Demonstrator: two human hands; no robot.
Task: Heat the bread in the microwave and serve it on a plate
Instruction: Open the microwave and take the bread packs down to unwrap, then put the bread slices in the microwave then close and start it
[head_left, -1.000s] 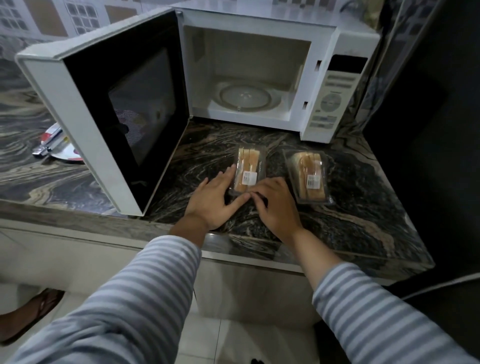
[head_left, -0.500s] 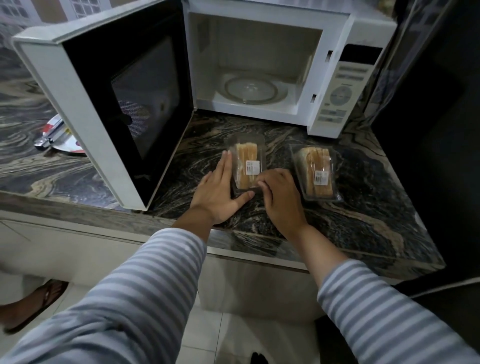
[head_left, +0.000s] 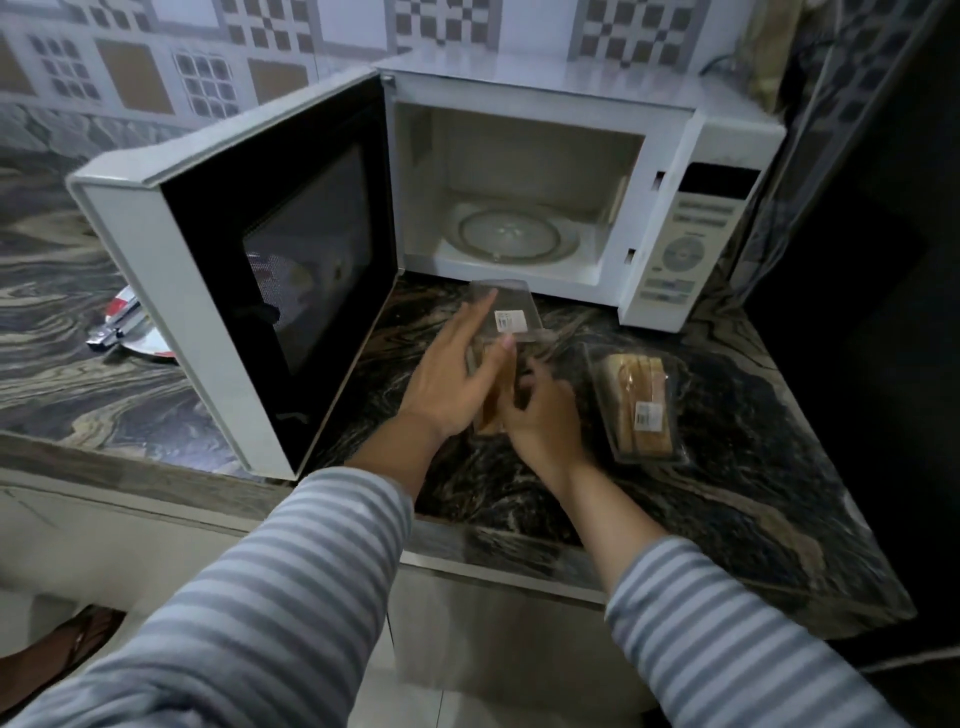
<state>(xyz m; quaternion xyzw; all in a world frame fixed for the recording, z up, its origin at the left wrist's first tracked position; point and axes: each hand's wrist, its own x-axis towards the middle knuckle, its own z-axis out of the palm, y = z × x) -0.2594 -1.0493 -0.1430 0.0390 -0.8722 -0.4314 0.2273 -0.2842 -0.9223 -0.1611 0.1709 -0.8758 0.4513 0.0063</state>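
A clear plastic bread box stands on the dark marble counter (head_left: 727, 493) in front of the white microwave (head_left: 571, 130). Its lid (head_left: 511, 312), with a small label, is tipped up toward the oven, and my left hand (head_left: 457, 379) holds the lid's near edge with thumb and fingers. My right hand (head_left: 545, 421) grips the box's base, where sliced bread (head_left: 491, 410) shows between my hands. A second, sealed pack of bread (head_left: 641, 400) lies just right of my right hand. The microwave door (head_left: 291, 260) hangs wide open to the left. The glass turntable (head_left: 511, 234) inside is bare.
A plate (head_left: 140, 345) with a metal utensil (head_left: 111, 327) sits on the counter behind the open door at the left. A tall dark appliance (head_left: 857, 312) walls off the right side. The counter's front edge runs just under my forearms.
The bread box was closed under both hands. Now my left hand has swung its lid up and back toward the microwave, while my right hand stays on the base.
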